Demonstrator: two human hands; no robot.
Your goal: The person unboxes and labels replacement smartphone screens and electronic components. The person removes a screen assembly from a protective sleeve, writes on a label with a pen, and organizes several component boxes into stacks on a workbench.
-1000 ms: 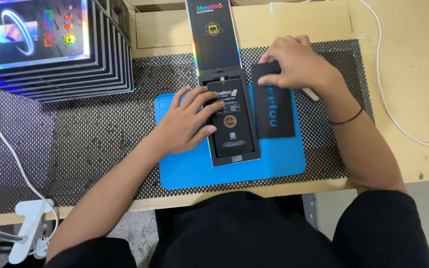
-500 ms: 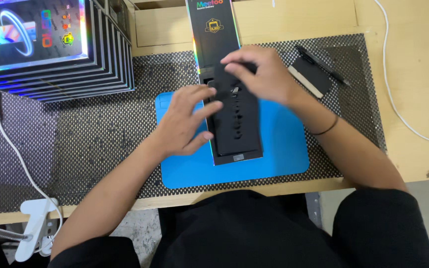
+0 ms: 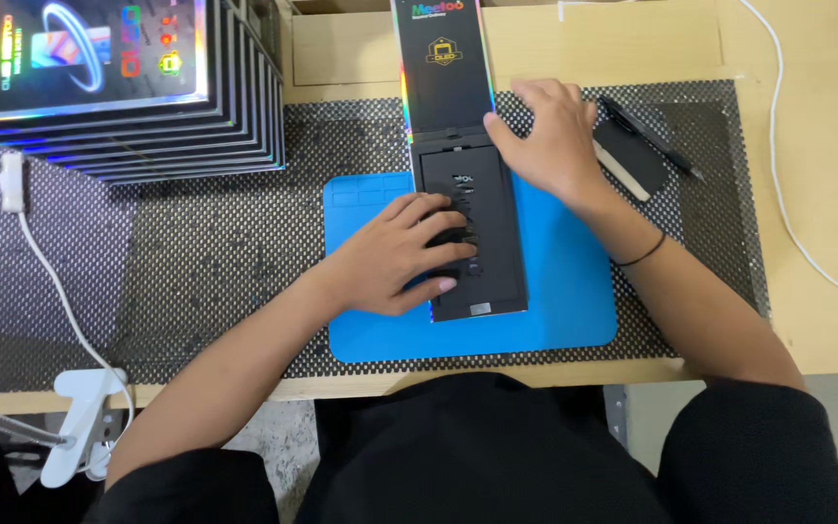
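Risk: left hand (image 3: pixel 409 254) flat, open on black box tray (image 3: pixel 472 233); right hand (image 3: pixel 547 136) pressing its top edge, probably ungripped. Uneven pressure could skid tray off blue mat (image 3: pixel 574 301).

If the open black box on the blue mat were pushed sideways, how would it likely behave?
The open black box looks like thin, light card, so it would probably move easily. The blue mat looks rubbery and may grip it. Its raised lid might flop or tip it backward. The left hand and right hand press on it now.
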